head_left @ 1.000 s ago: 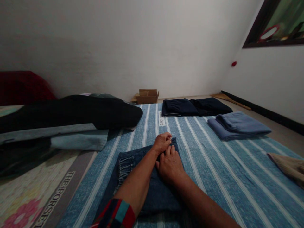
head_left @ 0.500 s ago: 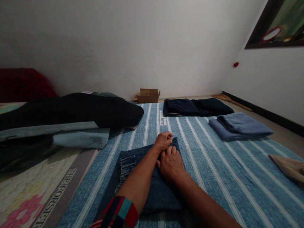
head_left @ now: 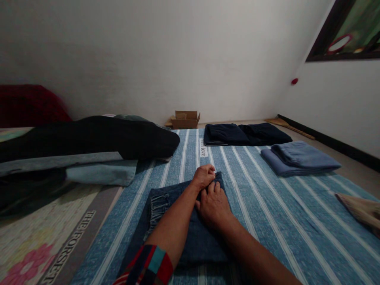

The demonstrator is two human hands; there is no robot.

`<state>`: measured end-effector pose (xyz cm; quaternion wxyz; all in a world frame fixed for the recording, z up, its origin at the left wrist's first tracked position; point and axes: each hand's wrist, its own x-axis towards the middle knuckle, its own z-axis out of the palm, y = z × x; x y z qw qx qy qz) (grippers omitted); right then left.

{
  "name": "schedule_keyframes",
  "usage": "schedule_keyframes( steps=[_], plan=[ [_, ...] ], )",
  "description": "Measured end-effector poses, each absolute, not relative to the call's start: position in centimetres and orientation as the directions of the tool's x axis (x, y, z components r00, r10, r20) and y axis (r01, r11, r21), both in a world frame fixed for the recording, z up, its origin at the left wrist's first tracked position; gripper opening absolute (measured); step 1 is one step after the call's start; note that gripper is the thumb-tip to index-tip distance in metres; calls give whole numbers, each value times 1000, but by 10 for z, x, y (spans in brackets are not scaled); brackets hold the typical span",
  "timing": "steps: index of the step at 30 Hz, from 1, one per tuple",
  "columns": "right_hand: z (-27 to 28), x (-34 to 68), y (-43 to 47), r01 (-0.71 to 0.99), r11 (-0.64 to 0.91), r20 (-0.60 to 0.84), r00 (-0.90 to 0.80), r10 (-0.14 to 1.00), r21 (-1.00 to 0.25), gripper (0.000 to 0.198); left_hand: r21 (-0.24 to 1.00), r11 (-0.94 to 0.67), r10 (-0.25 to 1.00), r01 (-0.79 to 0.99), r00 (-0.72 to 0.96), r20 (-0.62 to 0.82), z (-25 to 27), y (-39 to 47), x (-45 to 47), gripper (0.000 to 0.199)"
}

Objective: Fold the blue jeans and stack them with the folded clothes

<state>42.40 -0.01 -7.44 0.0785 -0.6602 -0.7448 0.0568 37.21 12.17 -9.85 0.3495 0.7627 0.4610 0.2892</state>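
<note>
A folded pair of dark blue jeans lies before me on the striped sheet, with a frayed pale patch showing at its left side. At the far right corner of the jeans, my left hand is closed in a pinch at the cloth. A tiny pale spot shows by its fingertips, too small to name. Just nearer to me, my right hand rests on the jeans, its fingers laid on the denim and its thumb apart. Its fingertips come close to the left hand. My left forearm hides part of the jeans.
Folded dark trousers and a folded blue-grey garment lie beyond on the striped sheet. At the right edge is a tan garment. Black clothing is heaped at left, over light-blue denim. A cardboard box stands behind.
</note>
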Motion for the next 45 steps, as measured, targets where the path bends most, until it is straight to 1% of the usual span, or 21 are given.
schedule_keyframes(
  steps=[8, 15, 19, 24, 27, 32, 36, 40, 42, 43, 45],
  plan=[
    [-73, 424, -1, 976, 133, 24, -131, 991, -172, 60, 807, -318, 908, 497, 405, 109, -99, 123, 372, 23],
    [-71, 424, -1, 979, 151, 39, -147, 988, -137, 58, 805, -318, 908, 501, 406, 107, -98, 122, 372, 22],
    [-70, 424, 0, 979, 147, 42, -143, 989, -143, 57, 798, -327, 905, 506, 411, 110, -98, 123, 372, 22],
    [-68, 424, -1, 980, 142, 36, -138, 990, -143, 57, 773, -344, 901, 533, 418, 114, -98, 122, 371, 23],
    [-67, 424, -1, 980, 143, 33, -140, 990, -140, 58, 737, -359, 901, 573, 417, 114, -96, 121, 372, 23],
    [-72, 423, 1, 978, 131, 20, -129, 991, -161, 62, 616, -391, 902, 684, 417, 110, -73, 117, 372, 21],
    [-76, 422, 1, 976, 115, 31, -112, 993, -183, 68, 481, -454, 875, 750, 476, 84, -38, 93, 356, 21],
    [-74, 422, -2, 973, 129, 76, -116, 990, -190, 56, 356, -516, 840, 779, 541, 32, -19, 45, 319, 22],
    [-72, 422, -3, 973, 137, 68, -126, 990, -184, 57, 285, -513, 848, 810, 530, 19, -21, 23, 295, 28],
    [-71, 422, -3, 974, 140, 62, -131, 989, -180, 59, 206, -505, 857, 838, 515, 8, -25, 14, 284, 33],
    [-70, 423, -3, 976, 143, 58, -135, 989, -167, 61, 108, -470, 879, 876, 475, -27, -34, 0, 266, 47]
  ],
)
